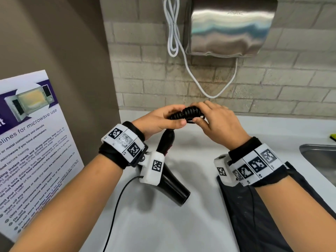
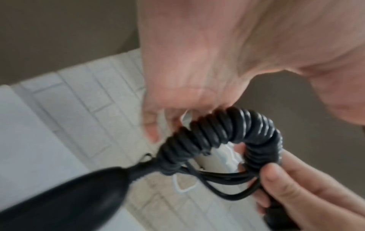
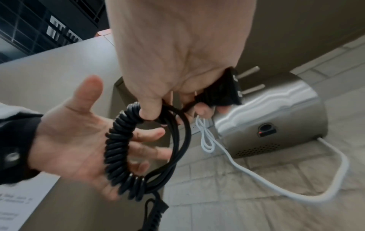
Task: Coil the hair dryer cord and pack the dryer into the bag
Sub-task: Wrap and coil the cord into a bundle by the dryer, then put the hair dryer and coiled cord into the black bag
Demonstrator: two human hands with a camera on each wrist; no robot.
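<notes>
Right hand (image 3: 177,62) pinched the springy coiled cord (image 3: 120,150) and plug (image 3: 219,93) above the dryer (image 1: 174,190); left hand (image 3: 79,140) open, cradling it. Pinch loops together; they'll spring.

Both hands raised together, left hand (image 1: 164,119) fingers loosely spread (palm up), right hand (image 1: 216,120) fingers curled, pinching

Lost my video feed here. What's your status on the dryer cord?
Right hand grips plug and coiled cord. Left hand open, cradling the coil. Dryer hangs below, bag flat on counter. Nothing blocking.
</notes>
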